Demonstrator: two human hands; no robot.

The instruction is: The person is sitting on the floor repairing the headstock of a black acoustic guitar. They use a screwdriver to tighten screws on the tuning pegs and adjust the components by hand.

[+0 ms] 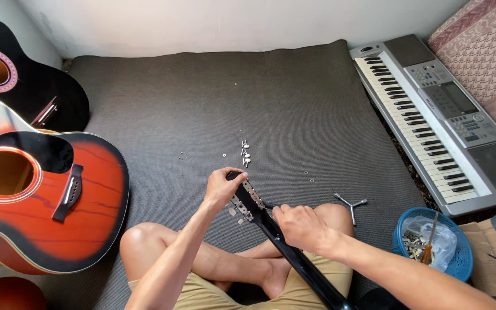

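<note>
A black guitar neck point(294, 255) lies across my lap, its headstock point(247, 198) pointing away from me. My left hand point(220, 186) grips the tip of the headstock. My right hand point(299, 225) rests on the neck just below the headstock, pinching a small tool against the metal tuning pegs point(243, 211) on its side. Several loose tuner parts point(245, 152) and small washers lie on the grey mat point(213, 103) just beyond the headstock.
A red sunburst acoustic guitar point(35, 201) and a black guitar point(12, 80) lie to the left. An electronic keyboard point(431, 120) runs along the right. A blue basket point(434, 244) with a plastic bag and screwdriver sits near my right knee, a three-armed wrench point(351, 204) beside it.
</note>
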